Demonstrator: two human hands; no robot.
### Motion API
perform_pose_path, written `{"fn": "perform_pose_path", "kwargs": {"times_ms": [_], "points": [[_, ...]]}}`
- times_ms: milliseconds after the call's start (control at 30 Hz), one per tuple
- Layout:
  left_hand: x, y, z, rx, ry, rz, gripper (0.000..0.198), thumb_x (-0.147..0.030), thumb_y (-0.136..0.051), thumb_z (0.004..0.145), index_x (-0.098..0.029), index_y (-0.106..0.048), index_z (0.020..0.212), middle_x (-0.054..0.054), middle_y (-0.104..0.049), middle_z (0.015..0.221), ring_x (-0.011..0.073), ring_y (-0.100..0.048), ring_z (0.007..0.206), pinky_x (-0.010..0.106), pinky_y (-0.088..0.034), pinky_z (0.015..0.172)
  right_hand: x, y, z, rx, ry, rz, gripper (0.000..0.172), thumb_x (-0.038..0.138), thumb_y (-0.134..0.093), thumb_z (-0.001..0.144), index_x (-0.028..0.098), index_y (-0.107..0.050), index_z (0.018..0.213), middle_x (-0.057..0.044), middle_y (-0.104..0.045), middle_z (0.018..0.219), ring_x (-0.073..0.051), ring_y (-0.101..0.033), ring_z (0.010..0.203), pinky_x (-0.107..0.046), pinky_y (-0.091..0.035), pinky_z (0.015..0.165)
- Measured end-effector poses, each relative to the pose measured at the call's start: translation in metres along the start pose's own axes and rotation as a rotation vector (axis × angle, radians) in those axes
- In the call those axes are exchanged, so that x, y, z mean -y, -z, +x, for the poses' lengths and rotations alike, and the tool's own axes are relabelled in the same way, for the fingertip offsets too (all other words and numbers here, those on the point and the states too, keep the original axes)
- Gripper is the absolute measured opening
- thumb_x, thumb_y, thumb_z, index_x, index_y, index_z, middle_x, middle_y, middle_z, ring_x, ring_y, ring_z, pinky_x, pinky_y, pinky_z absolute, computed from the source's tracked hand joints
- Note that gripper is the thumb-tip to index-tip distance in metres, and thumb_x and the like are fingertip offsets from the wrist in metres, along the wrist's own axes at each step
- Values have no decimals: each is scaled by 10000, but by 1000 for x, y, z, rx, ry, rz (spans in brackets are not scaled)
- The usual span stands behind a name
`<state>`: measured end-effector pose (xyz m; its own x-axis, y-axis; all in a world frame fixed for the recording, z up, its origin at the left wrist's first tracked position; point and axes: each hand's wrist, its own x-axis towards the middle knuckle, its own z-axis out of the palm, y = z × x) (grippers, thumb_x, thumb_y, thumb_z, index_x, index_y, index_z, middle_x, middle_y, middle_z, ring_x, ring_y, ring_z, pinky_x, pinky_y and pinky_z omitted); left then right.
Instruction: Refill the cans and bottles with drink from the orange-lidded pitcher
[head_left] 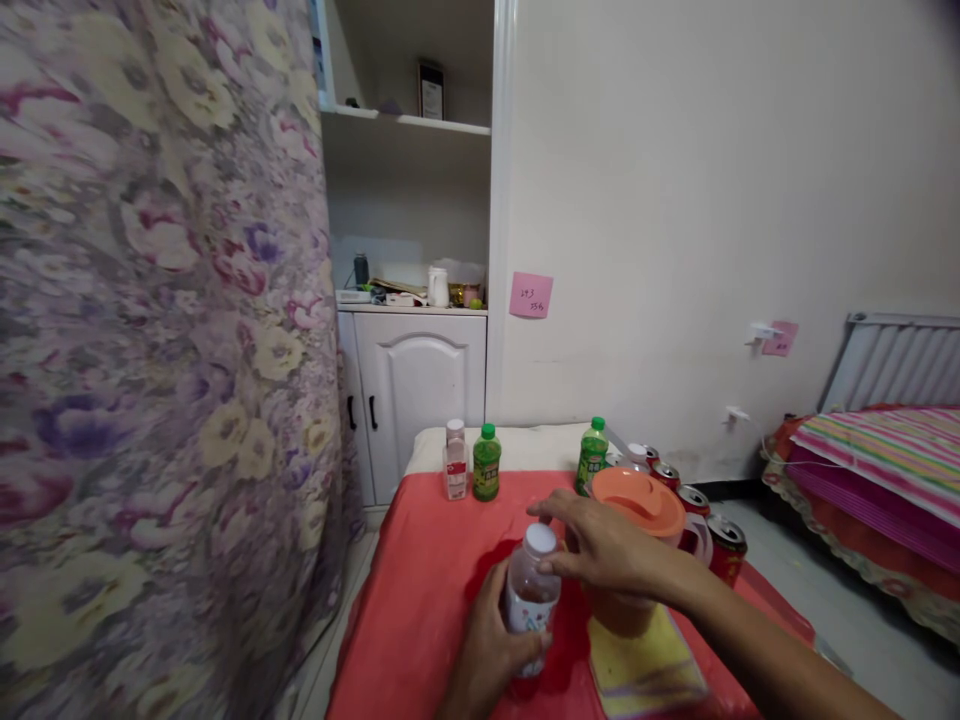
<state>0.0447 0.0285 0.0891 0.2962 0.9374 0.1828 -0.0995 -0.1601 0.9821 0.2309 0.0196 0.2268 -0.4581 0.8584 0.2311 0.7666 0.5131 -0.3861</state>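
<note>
My left hand (495,645) is wrapped around a clear plastic bottle (531,598) with a white cap and a printed label, upright low over the red-covered table. My right hand (592,540) reaches in from the right, its thumb by the bottle's neck and its fingers spread just beyond the cap. Whether the thumb touches the bottle, I cannot tell. Behind my right wrist stands a pitcher with an orange lid (637,500), its body partly hidden by my arm. A folded yellow cloth (641,665) lies under my forearm.
Farther back stand a white-capped bottle (456,465), a green-capped bottle (486,465) and another green-capped bottle (592,458). Several drink cans (726,550) line the table's right side. A floral curtain (165,350) hangs at left; a bed (892,460) is at right.
</note>
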Motion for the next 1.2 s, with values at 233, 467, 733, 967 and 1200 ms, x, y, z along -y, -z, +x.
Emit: {"fn": "perform_pose_path", "kwargs": {"times_ms": [233, 467, 733, 967, 1200], "points": [[2, 1, 1, -37, -4, 23, 734, -246, -808, 510, -184, -605, 1213, 98, -743, 1132, 319, -685, 1009, 366, -541, 850, 6, -10, 4, -91, -68, -13, 260, 310, -711, 820, 155, -700, 1029, -66, -708, 963, -219, -655, 796, -312, -455, 695], [3, 3, 2, -25, -2, -3, 708, -219, -809, 527, -183, -602, 1203, 91, -751, 1117, 325, -701, 1018, 377, -555, 859, 4, -11, 2, -45, 4, 20, 510, 265, -706, 811, 172, -612, 1304, -96, -679, 1134, -231, -658, 894, -331, -470, 798], [-2, 1, 0, -46, -7, 29, 702, -204, -784, 530, -159, -597, 1206, 114, -741, 1121, 330, -695, 1017, 380, -555, 856, 4, -18, 4, -92, -22, 42, 316, 215, -722, 786, 172, -690, 1097, -60, -700, 997, -212, -643, 832, -298, -438, 726], [1, 2, 1, -36, -26, 22, 683, -210, -790, 539, -173, -612, 1197, 106, -748, 1132, 328, -697, 1019, 385, -549, 868, 1, -18, 5, -78, -51, 119, 510, 212, -749, 762, 157, -645, 1258, -97, -702, 1130, -212, -654, 838, -323, -476, 768], [-3, 0, 0, -46, 13, 4, 702, -136, -743, 510, -187, -607, 1196, 86, -750, 1129, 318, -693, 1029, 370, -546, 865, 4, -17, 9, -71, 12, 75, 367, 204, -687, 787, 159, -690, 1151, -87, -711, 1049, -238, -667, 889, -326, -487, 785]]}}
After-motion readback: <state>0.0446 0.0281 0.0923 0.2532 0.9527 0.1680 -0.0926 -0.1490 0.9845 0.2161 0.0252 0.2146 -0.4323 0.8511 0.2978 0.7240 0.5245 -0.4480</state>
